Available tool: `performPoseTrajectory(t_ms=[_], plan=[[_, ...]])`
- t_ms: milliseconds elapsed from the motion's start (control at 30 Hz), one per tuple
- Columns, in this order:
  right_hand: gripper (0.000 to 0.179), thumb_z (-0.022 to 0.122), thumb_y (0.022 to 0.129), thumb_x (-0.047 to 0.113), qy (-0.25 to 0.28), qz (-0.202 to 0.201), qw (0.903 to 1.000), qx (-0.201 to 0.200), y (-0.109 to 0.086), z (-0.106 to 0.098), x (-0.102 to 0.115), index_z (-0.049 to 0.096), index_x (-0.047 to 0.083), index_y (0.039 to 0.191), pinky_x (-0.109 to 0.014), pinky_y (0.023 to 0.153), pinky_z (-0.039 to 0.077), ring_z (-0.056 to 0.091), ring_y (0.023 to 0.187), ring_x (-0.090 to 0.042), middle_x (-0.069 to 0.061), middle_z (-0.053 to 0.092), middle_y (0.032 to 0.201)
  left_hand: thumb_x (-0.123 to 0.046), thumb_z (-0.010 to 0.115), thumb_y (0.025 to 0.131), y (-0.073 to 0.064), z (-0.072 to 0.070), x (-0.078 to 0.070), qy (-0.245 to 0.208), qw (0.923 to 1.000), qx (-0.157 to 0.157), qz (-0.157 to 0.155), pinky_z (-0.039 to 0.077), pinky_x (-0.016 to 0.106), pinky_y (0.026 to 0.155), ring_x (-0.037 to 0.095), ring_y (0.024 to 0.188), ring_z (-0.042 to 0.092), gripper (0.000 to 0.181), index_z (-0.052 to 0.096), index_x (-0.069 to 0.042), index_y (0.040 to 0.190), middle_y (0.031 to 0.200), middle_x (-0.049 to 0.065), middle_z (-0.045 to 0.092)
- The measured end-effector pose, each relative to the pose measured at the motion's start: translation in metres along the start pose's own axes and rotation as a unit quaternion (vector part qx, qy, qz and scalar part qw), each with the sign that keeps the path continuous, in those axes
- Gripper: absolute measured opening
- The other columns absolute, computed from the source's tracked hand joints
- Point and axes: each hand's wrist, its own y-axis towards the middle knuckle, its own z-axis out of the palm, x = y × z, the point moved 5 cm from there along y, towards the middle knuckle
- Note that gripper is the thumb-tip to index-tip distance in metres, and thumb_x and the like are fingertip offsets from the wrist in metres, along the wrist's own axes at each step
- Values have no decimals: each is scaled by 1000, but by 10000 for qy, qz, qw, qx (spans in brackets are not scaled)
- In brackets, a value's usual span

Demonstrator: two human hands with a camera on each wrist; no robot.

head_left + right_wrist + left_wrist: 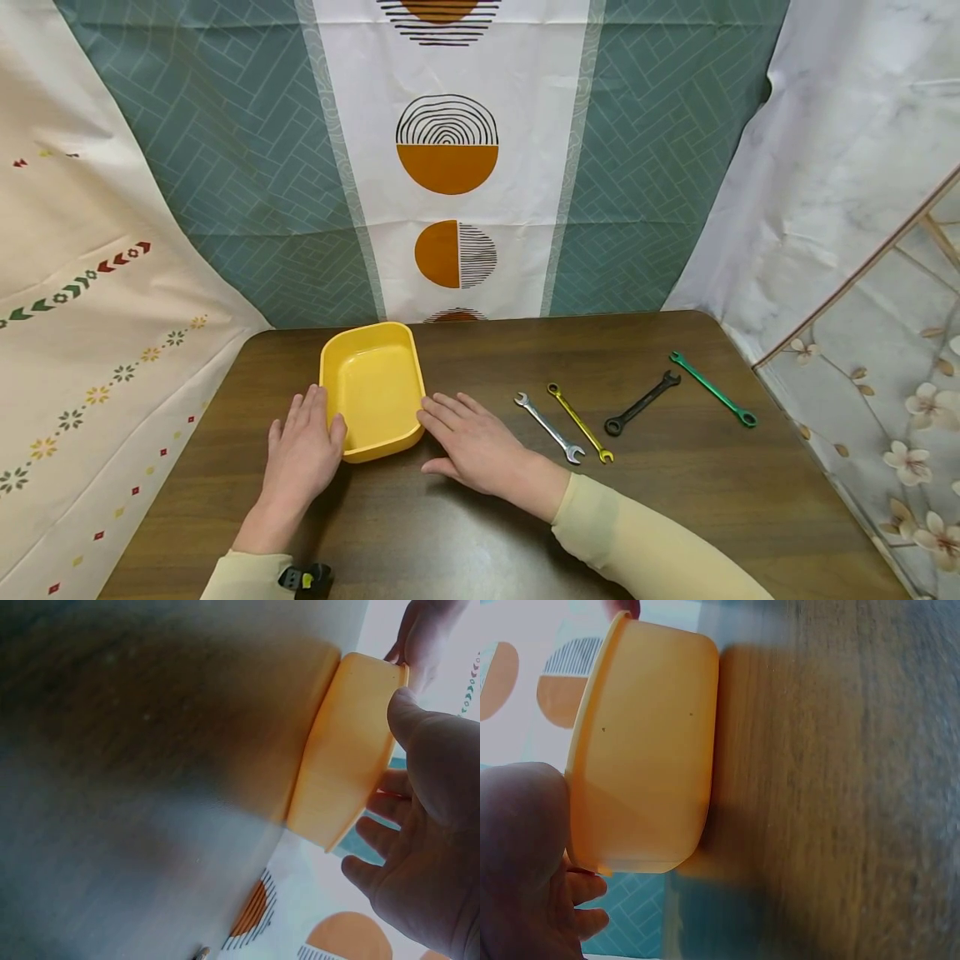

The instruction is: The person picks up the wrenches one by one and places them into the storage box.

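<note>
A yellow plastic tray (378,392) with raised sides sits left of the middle on the wooden table. My left hand (302,446) lies along its left side, fingers straight, with the thumb at the front left corner of the rim. In the left wrist view, that thumb (521,810) overlaps the rim of the tray (645,742). At the right side, my right hand (476,442) touches the rim with outstretched fingertips, its thumb spread away. The right wrist view shows the right hand's spread fingers (379,836) beside the tray (345,750).
Right of the tray lie a silver wrench (550,429), a yellow wrench (580,422), a black wrench (642,404) and a green wrench (712,389). The wooden table (675,517) ends at a patterned cloth backdrop (262,167).
</note>
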Motion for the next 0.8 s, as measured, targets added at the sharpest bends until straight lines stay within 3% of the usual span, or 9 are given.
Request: performPoseTrajectory(t_ms=[800], plan=[[78,60,110,59,-33,-8,9999,-140,-12,-2,-5,45,11,169,-49,132,28,36,163,-28,-8,41,175,-35,40,119,3,4,-12,-88,9999,69,42,12,80,124,53,164,18,68,26,8,170,178,29,22]])
